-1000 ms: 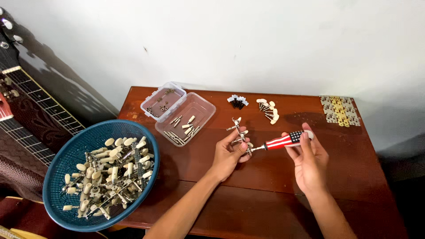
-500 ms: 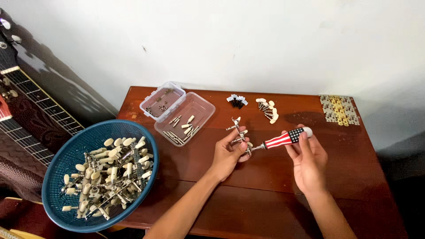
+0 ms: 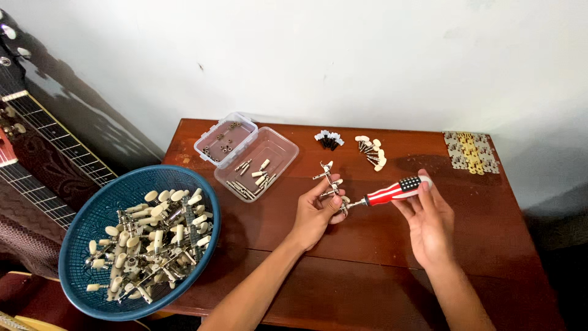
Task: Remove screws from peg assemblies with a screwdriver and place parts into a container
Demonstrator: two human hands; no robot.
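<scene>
Pinching a tuner strip, left hand; right hand fingers hold screwdriver.

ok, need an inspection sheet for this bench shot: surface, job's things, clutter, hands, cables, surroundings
Surface: dark red-brown wooden table, against a white wall.
Job's things: metal tuner strip with cream knobs, held above the table; screwdriver with a red, white and blue handle, tip at the strip.
Clutter: blue basket heaped with cream-knobbed tuners at the table's left edge; two clear plastic tubs of small metal parts; black-and-white parts; cream-knobbed pegs; gold and silver plates at the far right.
Hands: left hand grips the strip; right hand holds the screwdriver handle.
Cables: nothing seen.
Surroundings: guitar necks at the left.
</scene>
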